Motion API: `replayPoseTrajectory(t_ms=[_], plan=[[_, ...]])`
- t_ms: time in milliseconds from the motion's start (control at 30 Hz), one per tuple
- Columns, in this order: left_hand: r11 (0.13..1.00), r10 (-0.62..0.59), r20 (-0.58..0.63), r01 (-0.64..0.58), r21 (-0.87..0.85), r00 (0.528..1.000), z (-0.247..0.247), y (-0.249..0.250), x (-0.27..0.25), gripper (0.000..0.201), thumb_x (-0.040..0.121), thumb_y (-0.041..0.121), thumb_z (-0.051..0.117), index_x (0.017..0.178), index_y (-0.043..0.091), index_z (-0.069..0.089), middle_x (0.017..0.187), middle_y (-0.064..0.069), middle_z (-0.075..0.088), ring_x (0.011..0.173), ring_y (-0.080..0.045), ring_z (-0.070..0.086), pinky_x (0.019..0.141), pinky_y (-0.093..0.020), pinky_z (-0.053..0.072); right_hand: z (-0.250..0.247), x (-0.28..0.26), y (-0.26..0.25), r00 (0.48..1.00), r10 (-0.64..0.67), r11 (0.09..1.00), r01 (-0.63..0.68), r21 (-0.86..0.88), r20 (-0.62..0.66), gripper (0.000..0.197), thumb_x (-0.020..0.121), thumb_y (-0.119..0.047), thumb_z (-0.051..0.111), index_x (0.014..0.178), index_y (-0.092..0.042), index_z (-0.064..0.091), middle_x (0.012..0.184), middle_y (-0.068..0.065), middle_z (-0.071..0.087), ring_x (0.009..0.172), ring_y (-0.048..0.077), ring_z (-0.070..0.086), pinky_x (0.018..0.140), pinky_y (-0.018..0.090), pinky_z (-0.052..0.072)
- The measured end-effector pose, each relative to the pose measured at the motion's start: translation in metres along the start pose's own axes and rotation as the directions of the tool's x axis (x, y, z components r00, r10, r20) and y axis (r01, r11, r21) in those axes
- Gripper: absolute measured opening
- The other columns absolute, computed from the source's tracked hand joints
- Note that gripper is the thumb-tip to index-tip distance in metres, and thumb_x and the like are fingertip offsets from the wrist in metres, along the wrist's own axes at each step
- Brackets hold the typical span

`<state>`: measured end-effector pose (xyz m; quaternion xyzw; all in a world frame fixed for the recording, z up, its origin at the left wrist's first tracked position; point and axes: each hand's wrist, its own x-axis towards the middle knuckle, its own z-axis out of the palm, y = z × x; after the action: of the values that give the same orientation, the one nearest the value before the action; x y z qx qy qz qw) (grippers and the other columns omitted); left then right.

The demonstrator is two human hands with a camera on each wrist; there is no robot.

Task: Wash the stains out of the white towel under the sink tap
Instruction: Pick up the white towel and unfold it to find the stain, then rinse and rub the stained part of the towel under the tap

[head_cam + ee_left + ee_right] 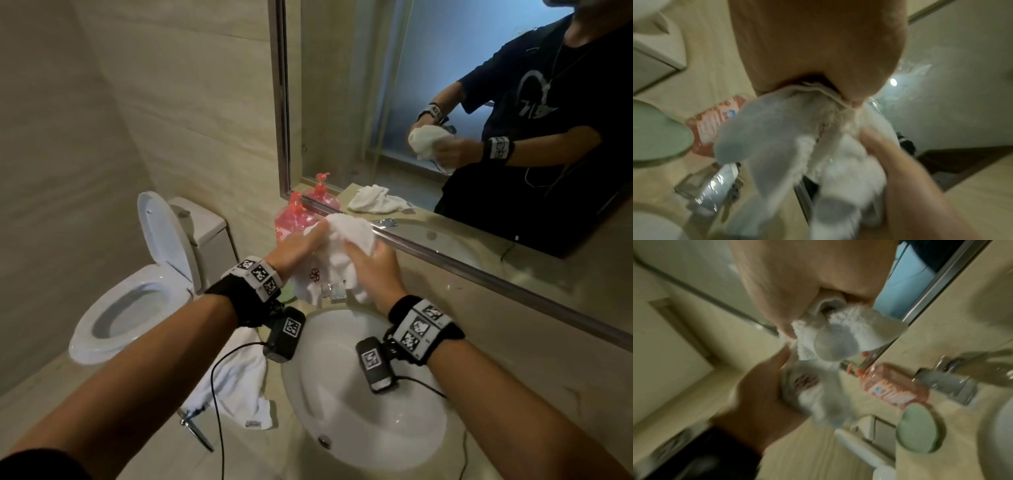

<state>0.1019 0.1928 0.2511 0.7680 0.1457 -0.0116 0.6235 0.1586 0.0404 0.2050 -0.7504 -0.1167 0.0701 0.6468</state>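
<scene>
Head view shows both hands bunching the white towel [342, 246] in the air above the tap [334, 291], at the back of the sink [359, 411], so that any rubbing and wringing would drip into the basin and not onto the table [513, 359]. The left hand [296, 245] has its fingers curled round the towel's upper left fold, and the right hand [371, 265] clamps the opposite bunch, its fingers buried in the cloth; held this way, the two grips look set to work the fabric against itself. No water is visible running from the tap, and no stain can be made out beyond a small red flower emblem on the hanging part. Only this view takes in the surroundings: a pink soap bottle [291, 222] just behind the hands, a second white cloth [236, 380] draped over the table edge left of the sink, the toilet [137, 291] beyond, and the mirror [445, 102] reflecting the person holding the towel. Left wrist view, blurred, adds what the head view hides: the towel's hemmed edge tucked into the left palm, with loose ends hanging below. Right wrist view, also blurred, shows a towel fold pinched inside the right palm, and a pale green heart-shaped object [918, 426] on the table beside the bottle.
</scene>
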Motion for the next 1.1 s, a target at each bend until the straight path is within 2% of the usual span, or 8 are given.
replayPoseTrajectory(t_ms=[100,233,433,533,667,833,967,1100], plan=[[1.0,0.011,-0.027,-0.011,-0.006,1.0,0.027,0.001,-0.003,0.055,0.102,0.048,0.035,0.114,0.001,0.062,0.111,-0.023,0.066,0.094,-0.031,0.065,0.087,-0.048,0.054,0.018,-0.002,-0.018,0.999,0.03,0.999,-0.029,0.029,-0.022,0.032,0.092,-0.051,0.064,0.09,-0.02,0.07,0.077,0.0,0.075,0.068,0.016,0.074,0.053,0.03,0.058],[0.998,0.028,-0.006,-0.027,0.057,1.0,0.03,0.003,-0.008,0.052,0.103,0.045,0.032,0.094,0.004,0.062,0.089,-0.017,0.065,0.079,-0.028,0.062,0.069,-0.036,0.056,0.015,-0.005,-0.022,0.995,0.067,0.997,-0.069,-0.025,-0.068,0.043,0.097,-0.052,0.058,0.083,-0.013,0.069,0.067,0.001,0.072,0.055,0.012,0.069,0.04,0.021,0.046],[0.999,-0.03,0.07,0.032,-0.031,0.997,0.032,-0.003,-0.011,0.042,0.104,0.038,0.035,0.094,0.006,0.059,0.093,-0.02,0.064,0.082,-0.033,0.062,0.084,-0.049,0.053,0.011,-0.008,-0.016,0.998,0.03,0.995,-0.034,-0.089,-0.048,0.055,0.098,-0.055,0.053,0.079,-0.006,0.068,0.063,0.003,0.07,0.053,0.016,0.069,0.042,0.025,0.049],[0.998,0.019,0.008,-0.019,0.066,1.0,0.034,-0.005,-0.011,0.036,0.105,0.03,0.035,0.093,0.006,0.059,0.095,-0.019,0.064,0.082,-0.031,0.061,0.078,-0.04,0.052,0.01,-0.014,-0.005,1.0,0.018,0.993,-0.016,-0.121,0.016,0.05,0.098,-0.054,0.053,0.078,-0.011,0.068,0.062,0.002,0.07,0.052,0.014,0.07,0.042,0.024,0.05],[0.959,-0.024,0.204,-0.036,0.283,0.979,0.037,-0.02,-0.019,0.044,0.104,0.04,0.035,0.081,0.014,0.063,0.068,0.005,0.067,0.057,-0.005,0.064,0.055,-0.015,0.049,-0.021,-0.005,0.018,0.985,0.12,0.95,-0.077,-0.302,0.124,0.046,0.098,-0.052,0.055,0.08,-0.011,0.068,0.07,0.004,0.071,0.061,0.017,0.068,0.053,0.027,0.053],[0.628,-0.155,0.214,-0.072,0.775,0.964,0.033,-0.075,-0.001,0.046,0.1,0.046,0.044,0.093,0.006,0.064,0.092,-0.015,0.063,0.082,-0.026,0.057,0.073,-0.029,0.038,-0.059,-0.005,0.068,0.885,0.133,0.831,0.146,-0.537,0.447,0.021,0.087,-0.041,0.074,0.083,-0.021,0.067,0.076,-0.003,0.07,0.073,0.017,0.066,0.062,0.027,0.051],[0.636,-0.147,0.202,-0.064,0.769,0.968,0.034,-0.126,0.011,0.035,0.088,0.047,0.066,0.093,0.012,0.066,0.093,-0.01,0.067,0.087,-0.028,0.061,0.069,-0.029,0.039,-0.071,-0.006,0.107,0.736,0.39,0.656,0.199,-0.728,0.553,0.047,0.091,-0.072,0.049,0.068,-0.034,0.064,0.061,-0.019,0.063,0.057,-0.004,0.051,0.055,0.013,0.036],[0.823,-0.201,0.183,0.064,0.565,0.962,0.053,-0.16,0.029,0.041,0.091,0.055,0.056,0.083,0.016,0.062,0.072,0.0,0.062,0.055,-0.011,0.057,0.052,-0.019,0.042,-0.076,0.015,0.153,0.708,0.515,0.541,0.169,-0.824,0.483,0.049,0.1,-0.054,0.049,0.118,-0.011,0.066,0.121,0.009,0.067,0.107,0.026,0.061,0.08,0.028,0.039]])
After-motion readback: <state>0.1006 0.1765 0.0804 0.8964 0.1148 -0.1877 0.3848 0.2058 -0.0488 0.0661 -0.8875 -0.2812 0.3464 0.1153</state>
